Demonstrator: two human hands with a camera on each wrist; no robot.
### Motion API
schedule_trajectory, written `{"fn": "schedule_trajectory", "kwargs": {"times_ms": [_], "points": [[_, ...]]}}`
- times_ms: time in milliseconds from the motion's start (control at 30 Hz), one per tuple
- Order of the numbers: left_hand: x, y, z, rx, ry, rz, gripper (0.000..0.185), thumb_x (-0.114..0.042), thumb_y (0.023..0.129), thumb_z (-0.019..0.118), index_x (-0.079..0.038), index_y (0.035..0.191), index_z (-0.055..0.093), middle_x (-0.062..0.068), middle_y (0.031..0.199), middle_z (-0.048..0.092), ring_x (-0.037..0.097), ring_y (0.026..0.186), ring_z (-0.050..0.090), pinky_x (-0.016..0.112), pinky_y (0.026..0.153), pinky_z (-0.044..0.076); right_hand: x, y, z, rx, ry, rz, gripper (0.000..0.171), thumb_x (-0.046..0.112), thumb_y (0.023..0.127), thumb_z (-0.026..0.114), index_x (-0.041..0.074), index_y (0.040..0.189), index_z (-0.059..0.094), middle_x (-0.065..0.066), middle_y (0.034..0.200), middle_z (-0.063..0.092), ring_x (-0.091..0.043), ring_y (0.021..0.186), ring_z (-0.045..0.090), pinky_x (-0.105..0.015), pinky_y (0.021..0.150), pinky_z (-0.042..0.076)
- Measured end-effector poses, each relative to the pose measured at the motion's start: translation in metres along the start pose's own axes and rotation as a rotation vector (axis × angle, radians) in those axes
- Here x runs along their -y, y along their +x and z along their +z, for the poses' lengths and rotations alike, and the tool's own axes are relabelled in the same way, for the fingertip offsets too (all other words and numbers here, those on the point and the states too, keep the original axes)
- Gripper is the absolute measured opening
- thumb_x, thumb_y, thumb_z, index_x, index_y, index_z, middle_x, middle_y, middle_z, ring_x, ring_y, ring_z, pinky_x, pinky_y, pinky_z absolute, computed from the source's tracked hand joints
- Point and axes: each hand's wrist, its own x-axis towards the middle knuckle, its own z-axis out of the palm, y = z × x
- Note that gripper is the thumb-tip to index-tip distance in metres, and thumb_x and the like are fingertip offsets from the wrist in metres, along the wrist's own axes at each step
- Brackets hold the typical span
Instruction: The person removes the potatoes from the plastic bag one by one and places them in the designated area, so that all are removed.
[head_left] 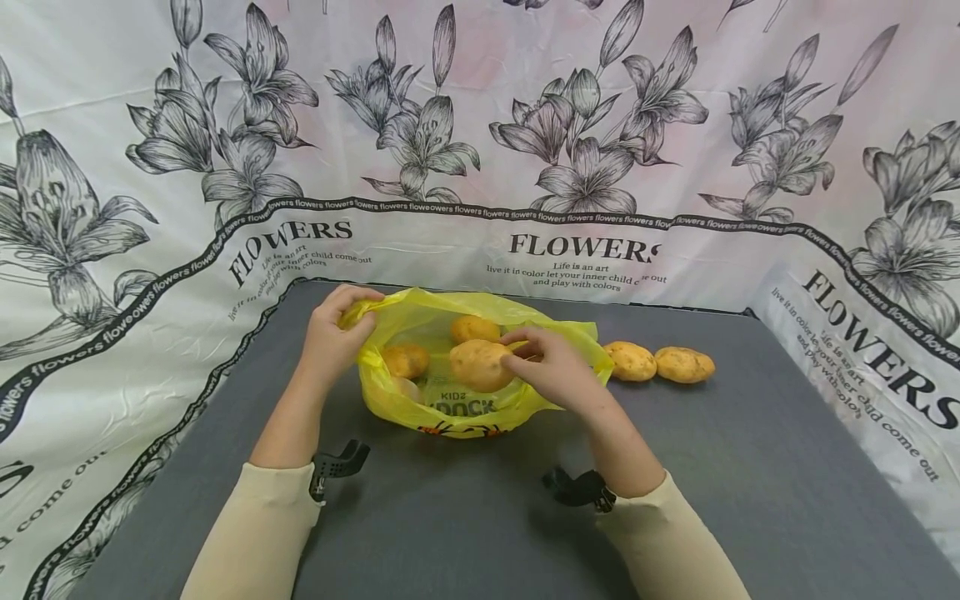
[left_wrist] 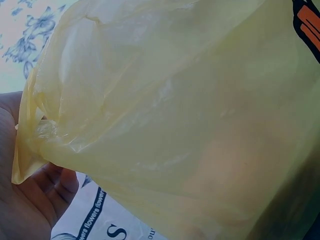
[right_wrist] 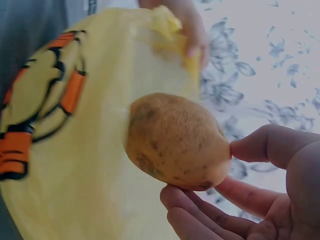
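Observation:
A yellow plastic bag [head_left: 450,400] with black and orange print lies open on the grey table [head_left: 750,500]. My left hand [head_left: 333,333] grips the bag's rim at its left and holds it up; in the left wrist view the bag [left_wrist: 175,110] fills the frame, pinched by my left hand [left_wrist: 30,190]. My right hand [head_left: 551,362] holds a potato [head_left: 482,365] over the bag's mouth; in the right wrist view the potato [right_wrist: 175,140] sits between thumb and fingers [right_wrist: 260,150]. Two potatoes [head_left: 474,328] [head_left: 406,361] lie inside the bag.
Two more potatoes [head_left: 632,361] [head_left: 683,364] lie on the table to the right of the bag. A white cloth printed with flowers and lettering [head_left: 577,242] walls the table at the back and both sides.

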Motion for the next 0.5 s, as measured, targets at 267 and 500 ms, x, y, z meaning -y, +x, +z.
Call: {"fn": "schedule_trajectory", "kwargs": {"times_ms": [267,500], "points": [[0.0,0.001,0.0,-0.002,0.013,0.024,0.022,-0.001,0.094,0.063,-0.008,0.111,0.075,0.001,0.112,0.065,0.014,0.108,0.055,0.025,0.087,0.046,-0.006,-0.006,-0.028,0.022,0.128,0.04,0.038,0.024,0.102,0.061,0.008,0.137,0.061,-0.015,0.117,0.069,-0.028,0.107,0.067,-0.046,0.096,0.053],[0.001,0.001,0.0,-0.006,0.012,0.0,0.022,0.0,0.094,0.064,-0.007,0.112,0.075,0.005,0.116,0.065,0.014,0.109,0.053,0.023,0.087,0.045,-0.011,-0.01,-0.044,0.012,0.162,0.028,0.04,0.024,0.103,0.059,0.006,0.139,0.059,-0.015,0.11,0.071,-0.028,0.105,0.069,-0.044,0.097,0.053]]}}
